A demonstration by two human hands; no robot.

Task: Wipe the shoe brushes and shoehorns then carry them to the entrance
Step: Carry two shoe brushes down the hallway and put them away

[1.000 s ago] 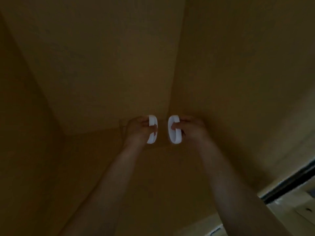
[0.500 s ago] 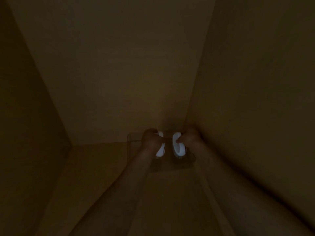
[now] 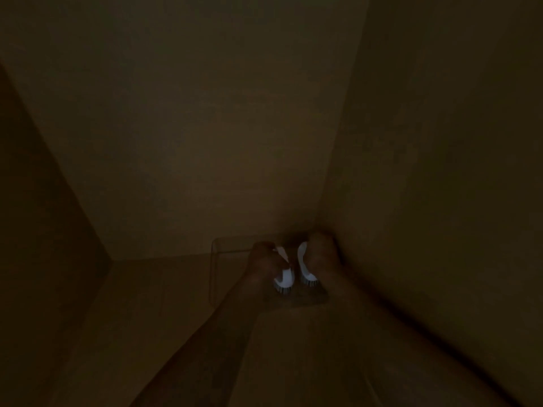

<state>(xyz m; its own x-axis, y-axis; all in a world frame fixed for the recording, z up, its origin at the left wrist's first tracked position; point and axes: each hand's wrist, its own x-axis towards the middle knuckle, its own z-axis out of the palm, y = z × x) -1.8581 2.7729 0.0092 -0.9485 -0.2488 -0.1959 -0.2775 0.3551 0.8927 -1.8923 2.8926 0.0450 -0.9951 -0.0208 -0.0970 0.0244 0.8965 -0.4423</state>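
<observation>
It is darker now than half a second ago, and both hands have gone lower and deeper into the corner of the cupboard. The left hand (image 3: 264, 261) holds one white shoe brush (image 3: 284, 279), and its grip is closed around the top of it. The right hand (image 3: 321, 254) holds the other white shoe brush (image 3: 305, 268) the same way. Both brushes are in the lower middle of the picture, just beside each other but not touching. A clear box (image 3: 216, 259) sits in the corner, and the brushes are down at it; it is too dark to tell if they rest inside. The wooden wall (image 3: 440, 142) on the right stands close to the right hand. Each brush runs from far to near, with its dark bristles pointing down.
</observation>
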